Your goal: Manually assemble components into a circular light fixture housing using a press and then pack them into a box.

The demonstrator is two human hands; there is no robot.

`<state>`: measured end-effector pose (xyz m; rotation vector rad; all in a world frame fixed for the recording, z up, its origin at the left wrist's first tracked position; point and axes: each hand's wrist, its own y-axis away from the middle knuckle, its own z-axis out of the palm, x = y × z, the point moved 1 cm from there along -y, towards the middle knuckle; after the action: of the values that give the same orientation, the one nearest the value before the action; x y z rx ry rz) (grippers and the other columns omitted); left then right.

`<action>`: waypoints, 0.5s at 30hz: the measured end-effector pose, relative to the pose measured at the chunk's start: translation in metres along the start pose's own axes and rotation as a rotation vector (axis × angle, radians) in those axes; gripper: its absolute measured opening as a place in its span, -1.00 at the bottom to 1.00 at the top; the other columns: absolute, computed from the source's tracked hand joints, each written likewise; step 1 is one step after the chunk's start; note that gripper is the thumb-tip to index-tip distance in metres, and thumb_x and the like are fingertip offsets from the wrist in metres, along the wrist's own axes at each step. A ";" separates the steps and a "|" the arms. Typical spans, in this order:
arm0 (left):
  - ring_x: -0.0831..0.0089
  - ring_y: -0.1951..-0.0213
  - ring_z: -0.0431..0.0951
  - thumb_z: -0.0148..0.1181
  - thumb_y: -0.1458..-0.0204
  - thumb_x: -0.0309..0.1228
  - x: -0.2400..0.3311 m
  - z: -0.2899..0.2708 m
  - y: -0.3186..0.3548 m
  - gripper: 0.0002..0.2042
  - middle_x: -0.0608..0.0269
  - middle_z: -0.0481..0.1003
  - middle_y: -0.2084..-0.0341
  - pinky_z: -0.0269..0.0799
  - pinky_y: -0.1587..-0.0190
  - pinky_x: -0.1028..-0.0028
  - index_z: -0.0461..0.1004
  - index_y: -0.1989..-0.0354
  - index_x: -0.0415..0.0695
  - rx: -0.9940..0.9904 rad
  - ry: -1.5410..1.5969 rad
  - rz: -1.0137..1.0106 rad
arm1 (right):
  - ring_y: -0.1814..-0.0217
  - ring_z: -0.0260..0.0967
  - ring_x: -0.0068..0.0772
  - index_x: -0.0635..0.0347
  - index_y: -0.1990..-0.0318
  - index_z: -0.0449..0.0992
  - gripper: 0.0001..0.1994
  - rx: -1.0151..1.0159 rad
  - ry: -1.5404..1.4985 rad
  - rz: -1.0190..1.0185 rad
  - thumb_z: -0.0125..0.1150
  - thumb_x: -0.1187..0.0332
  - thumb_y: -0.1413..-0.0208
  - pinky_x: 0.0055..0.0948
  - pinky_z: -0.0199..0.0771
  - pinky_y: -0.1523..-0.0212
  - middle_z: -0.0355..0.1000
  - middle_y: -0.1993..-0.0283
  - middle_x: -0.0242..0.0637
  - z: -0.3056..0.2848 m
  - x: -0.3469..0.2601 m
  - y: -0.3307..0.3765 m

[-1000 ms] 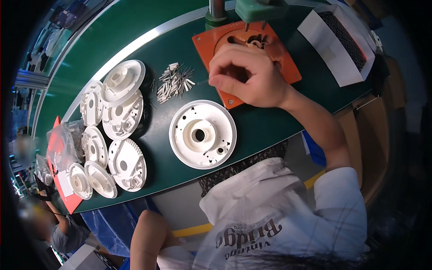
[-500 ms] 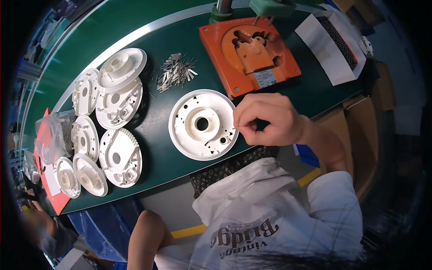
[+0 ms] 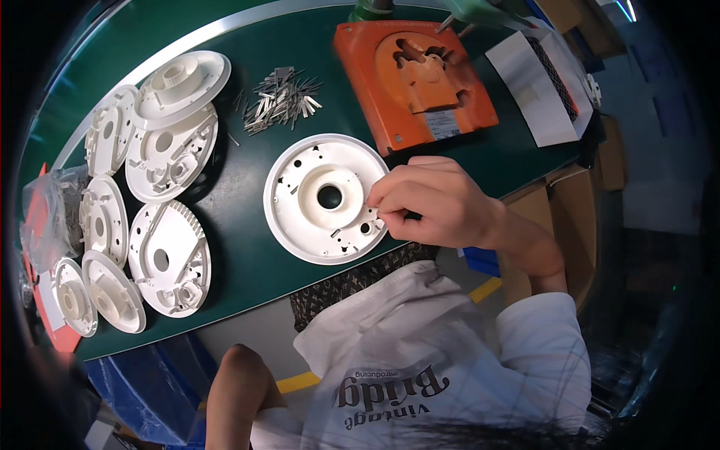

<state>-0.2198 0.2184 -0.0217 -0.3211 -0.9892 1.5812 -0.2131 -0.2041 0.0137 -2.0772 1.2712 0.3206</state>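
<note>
My right hand (image 3: 427,201) is closed in a pinch over the right side of a round white plastic disc (image 3: 285,217). Its fingertips meet above the holes near the rim, and whatever they hold is too small or hidden to make out. The disc lies flat on the green table, with a raised ring and a dark hole at its middle. Beyond it lies a loose pile of thin metal pins and strips (image 3: 281,105). Only my left elbow and part of the arm show at the lower edge; my left hand is out of sight.
Several white plastic discs and housings (image 3: 169,259) crowd the table's left side, some stacked, beside a clear plastic bag (image 3: 56,214). An orange fixture block (image 3: 367,82) with a carved recess stands at the back right. Right of it is an open white box (image 3: 540,112).
The view has shifted, so the table items sit farther left and a little higher. My right hand has moved slightly inward over the disc's rim, fingers still pinched.
</note>
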 end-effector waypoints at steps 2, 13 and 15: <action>0.43 0.84 0.28 -0.05 -0.24 -0.39 -0.002 0.000 0.002 -0.78 0.19 0.43 0.72 0.27 0.79 0.45 0.27 0.47 -0.17 0.014 0.001 0.008 | 0.43 0.48 -0.41 0.19 0.42 0.45 -0.79 -0.023 0.062 -0.014 0.34 0.63 0.21 -0.50 0.45 0.40 0.55 0.31 -0.33 0.001 0.001 -0.002; 0.42 0.84 0.29 -0.04 -0.24 -0.40 -0.021 0.016 0.005 -0.78 0.19 0.44 0.72 0.27 0.79 0.44 0.27 0.48 -0.17 0.069 -0.022 0.024 | 0.48 0.46 -0.41 0.20 0.45 0.49 -0.82 -0.045 0.031 0.024 0.32 0.64 0.23 -0.50 0.42 0.43 0.53 0.37 -0.35 0.001 0.007 -0.006; 0.42 0.85 0.29 -0.04 -0.24 -0.40 -0.028 0.009 0.015 -0.78 0.19 0.44 0.72 0.27 0.79 0.44 0.27 0.48 -0.17 0.077 0.007 0.041 | 0.48 0.44 -0.36 0.20 0.45 0.45 -0.83 -0.075 0.089 0.024 0.33 0.59 0.20 -0.46 0.42 0.44 0.50 0.37 -0.35 -0.001 -0.001 -0.007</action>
<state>-0.2279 0.1900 -0.0360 -0.2947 -0.9192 1.6494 -0.2079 -0.2024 0.0179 -2.1623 1.3563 0.2939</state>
